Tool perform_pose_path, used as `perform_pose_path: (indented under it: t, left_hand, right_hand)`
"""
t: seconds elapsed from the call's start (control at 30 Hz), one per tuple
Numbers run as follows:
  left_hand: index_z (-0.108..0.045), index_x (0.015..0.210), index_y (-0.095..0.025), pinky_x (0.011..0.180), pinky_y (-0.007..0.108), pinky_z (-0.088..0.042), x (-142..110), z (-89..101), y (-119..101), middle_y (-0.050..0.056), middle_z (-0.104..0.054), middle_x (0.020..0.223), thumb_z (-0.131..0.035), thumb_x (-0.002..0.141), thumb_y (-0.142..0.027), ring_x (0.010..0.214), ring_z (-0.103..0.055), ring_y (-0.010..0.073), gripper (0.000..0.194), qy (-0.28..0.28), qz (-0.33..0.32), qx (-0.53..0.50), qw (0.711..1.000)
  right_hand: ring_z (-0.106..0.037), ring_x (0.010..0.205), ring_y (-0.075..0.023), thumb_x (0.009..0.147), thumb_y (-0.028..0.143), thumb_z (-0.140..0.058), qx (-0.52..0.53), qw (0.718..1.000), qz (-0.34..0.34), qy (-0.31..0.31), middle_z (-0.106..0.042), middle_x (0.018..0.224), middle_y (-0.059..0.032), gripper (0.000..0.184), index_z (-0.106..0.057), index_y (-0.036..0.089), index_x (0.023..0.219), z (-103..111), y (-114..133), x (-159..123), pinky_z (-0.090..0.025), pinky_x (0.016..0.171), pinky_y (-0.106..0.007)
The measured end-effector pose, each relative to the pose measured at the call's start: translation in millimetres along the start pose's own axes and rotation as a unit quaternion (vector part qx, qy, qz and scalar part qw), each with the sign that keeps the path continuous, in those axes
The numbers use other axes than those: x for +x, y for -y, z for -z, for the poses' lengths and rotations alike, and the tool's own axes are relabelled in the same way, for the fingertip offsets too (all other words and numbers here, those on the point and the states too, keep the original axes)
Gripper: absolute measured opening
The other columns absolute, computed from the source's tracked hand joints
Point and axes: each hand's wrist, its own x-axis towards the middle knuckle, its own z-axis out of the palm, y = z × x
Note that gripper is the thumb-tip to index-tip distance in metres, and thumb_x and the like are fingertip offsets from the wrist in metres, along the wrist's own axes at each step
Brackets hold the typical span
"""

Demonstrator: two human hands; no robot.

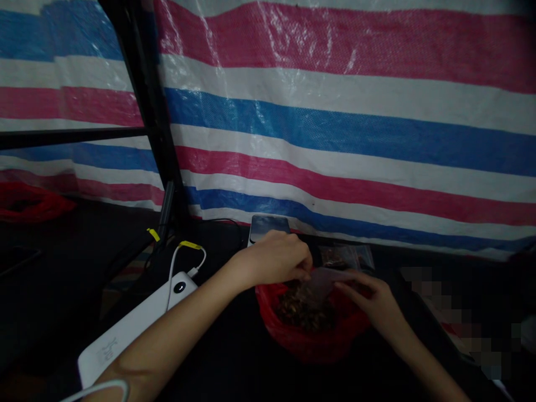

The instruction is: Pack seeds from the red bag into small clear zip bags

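Note:
A red plastic bag (310, 340) lies open on the dark table and holds several dark brown pieces (304, 312). My left hand (276, 258) hovers over the bag with its fingers pinched together at the edge of a small clear pouch (320, 279). My right hand (372, 301) grips the same pouch from the right side, fingers closed on it. The pouch is held just above the brown pieces.
A small scale with a shiny plate (269, 226) stands behind the bag, beside small clear packets (347, 255). A white power bank (134, 329) with a white cable (184, 262) lies at the left. A striped tarp (343, 139) hangs behind, with a black frame post (146, 111).

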Motion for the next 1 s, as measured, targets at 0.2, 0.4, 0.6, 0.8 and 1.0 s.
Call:
perform_pose_path:
  t: [0.2,0.4,0.6,0.8,1.0]
  left_hand:
    - [-0.066,0.081,-0.023,0.059,0.023,-0.034,-0.5,1.3,-2.8,0.000,-0.066,0.081,-0.053,0.080,-0.031,0.075,-0.058,0.0137,0.016,-0.008,0.006,-0.004,1.000]
    - [-0.065,0.082,-0.022,0.059,0.023,-0.035,1.6,-3.9,0.5,0.000,-0.065,0.080,-0.057,0.074,-0.046,0.074,-0.058,0.0147,0.027,0.023,0.019,-0.028,0.999]
    - [-0.065,0.083,-0.021,0.063,0.024,-0.037,4.3,-13.7,0.6,0.001,-0.065,0.083,-0.058,0.076,-0.032,0.082,-0.058,0.0172,0.014,0.043,0.002,-0.007,0.999]
    - [-0.064,0.083,-0.022,0.063,0.024,-0.037,1.8,-5.3,0.4,0.000,-0.065,0.085,-0.053,0.080,-0.029,0.082,-0.058,0.0156,0.013,-0.002,-0.003,-0.015,1.000]
    - [-0.063,0.082,-0.020,0.058,0.024,-0.035,1.8,-5.8,2.3,0.002,-0.065,0.083,-0.056,0.077,-0.036,0.077,-0.059,0.0170,0.018,0.003,0.015,0.007,1.000]
  right_hand:
    - [-0.059,0.053,-0.0149,0.067,0.039,-0.064,-0.056,0.997,-0.014,0.049,-0.068,0.067,-0.0011,0.028,-0.067,0.019,0.087,-2.0,-5.8,-0.2,-0.048,0.050,-0.024]
    - [-0.063,0.081,-0.0216,0.072,0.035,-0.060,-0.030,0.999,0.009,0.044,-0.069,0.085,-0.0056,0.019,-0.069,0.019,0.079,-3.8,-5.9,-0.3,-0.049,0.075,-0.032]
    - [-0.063,0.080,-0.0211,0.071,0.039,-0.061,-0.048,0.999,0.018,0.018,-0.069,0.085,-0.0047,0.023,-0.068,0.020,0.081,-3.2,-9.3,-0.5,-0.050,0.070,-0.029]
    - [-0.064,0.073,-0.0210,0.066,0.041,-0.065,-0.097,0.995,0.009,0.024,-0.069,0.080,-0.0044,0.025,-0.069,0.021,0.079,-4.2,-11.4,-1.2,-0.050,0.067,-0.030]
    - [-0.063,0.070,-0.0201,0.072,0.041,-0.059,-0.073,0.997,0.009,0.028,-0.068,0.075,-0.0045,0.022,-0.068,0.020,0.072,-1.7,-8.8,0.4,-0.049,0.066,-0.029]
